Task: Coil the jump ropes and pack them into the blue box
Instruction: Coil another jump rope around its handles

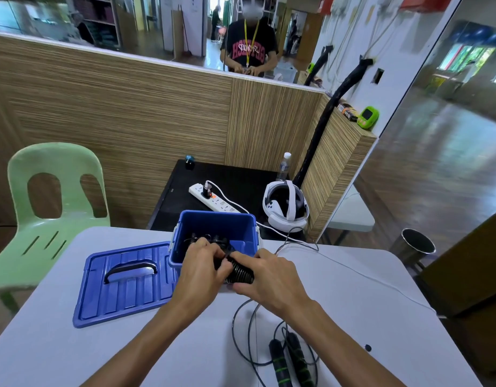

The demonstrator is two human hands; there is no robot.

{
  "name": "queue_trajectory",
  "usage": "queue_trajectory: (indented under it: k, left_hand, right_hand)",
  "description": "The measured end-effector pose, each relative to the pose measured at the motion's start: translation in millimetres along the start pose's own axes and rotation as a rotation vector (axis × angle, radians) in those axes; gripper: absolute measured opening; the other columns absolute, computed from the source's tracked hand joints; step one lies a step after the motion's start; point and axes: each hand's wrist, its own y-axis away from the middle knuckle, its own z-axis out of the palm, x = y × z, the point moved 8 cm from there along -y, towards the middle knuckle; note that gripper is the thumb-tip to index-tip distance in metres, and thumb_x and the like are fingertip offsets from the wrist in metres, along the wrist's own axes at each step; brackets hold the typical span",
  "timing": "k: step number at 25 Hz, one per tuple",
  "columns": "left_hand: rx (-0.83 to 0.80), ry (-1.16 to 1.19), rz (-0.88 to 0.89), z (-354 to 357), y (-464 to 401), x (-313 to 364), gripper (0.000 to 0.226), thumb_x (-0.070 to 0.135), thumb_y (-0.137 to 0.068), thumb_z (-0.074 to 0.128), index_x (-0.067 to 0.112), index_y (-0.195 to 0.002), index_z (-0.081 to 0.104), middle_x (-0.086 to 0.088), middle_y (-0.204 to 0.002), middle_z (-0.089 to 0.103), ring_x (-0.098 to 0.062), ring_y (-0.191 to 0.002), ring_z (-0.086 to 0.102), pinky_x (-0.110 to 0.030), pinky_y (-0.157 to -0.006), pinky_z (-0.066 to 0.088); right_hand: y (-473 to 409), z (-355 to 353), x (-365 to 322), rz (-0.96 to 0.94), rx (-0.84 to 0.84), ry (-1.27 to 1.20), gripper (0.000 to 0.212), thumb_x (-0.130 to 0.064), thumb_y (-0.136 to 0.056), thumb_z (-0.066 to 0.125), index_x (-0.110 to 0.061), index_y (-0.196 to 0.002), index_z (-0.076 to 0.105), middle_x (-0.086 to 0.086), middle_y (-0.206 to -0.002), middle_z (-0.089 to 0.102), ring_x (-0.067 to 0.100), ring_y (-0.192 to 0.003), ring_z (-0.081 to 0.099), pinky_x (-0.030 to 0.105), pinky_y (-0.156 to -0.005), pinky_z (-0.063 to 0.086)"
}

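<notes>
Both hands meet just in front of the open blue plastic box (213,227), over the pale grey table (59,344). The left hand (203,270) has its fingers curled round a tight black bundle of coiled jump rope (239,272). The right hand (271,277) pinches the other side of that bundle w/ thumb under and fingers over. So the coil is held between the two hands, touching the box's near rim or just beside it; can't tell which.

How it will handle, prob.: light, bendy, springy. The thin cord wants to pop open again, so keep it squeezed round the middle of the coil till it sits in the box. The handles are the stiff parts and make a good place to hold.

Inside the box: some black things at the bottom, prob. ropes packed already, but the left hand hides most of them. There is room left.

A second black jump rope with green-ringed foam handles (290,361) lies loose near the table's front edge, its thin cord in open loops, not coiled yet. Take it by the two handles together.

The flat blue box lid with a dark handle (124,283) lies to the left, touching the box.
</notes>
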Motion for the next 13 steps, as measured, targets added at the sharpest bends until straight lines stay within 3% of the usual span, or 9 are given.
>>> queue_trajectory:
  k: [8, 13]
  left_hand:
    - [-0.024, 0.012, -0.126, 8, 5, -4, 0.011, 0.017, -0.092, 0.059, 0.016, -0.081, 0.060, 0.000, -0.092, 0.052, -0.009, -0.076, 0.052, -0.012, -0.057, 0.036]
    - [-0.265, 0.203, -0.384, 24, 1, -21, 0.020, 0.015, -0.093, 0.057, 0.005, -0.081, 0.070, -0.006, -0.072, 0.065, -0.014, -0.062, 0.055, -0.021, -0.052, 0.041]
  right_hand:
    - [4, 15, 4, 0.005, 0.015, 0.031, 0.060, -0.060, -0.082, 0.061, -0.048, -0.134, 0.033, 0.000, -0.110, 0.054, 0.025, -0.088, 0.061, 0.034, -0.072, 0.048]
    - [8, 19, 8, -0.006, -0.033, 0.037, 0.064, -0.060, -0.083, 0.061, -0.050, -0.137, 0.029, -0.002, -0.121, 0.045, 0.025, -0.085, 0.060, 0.036, -0.073, 0.052]
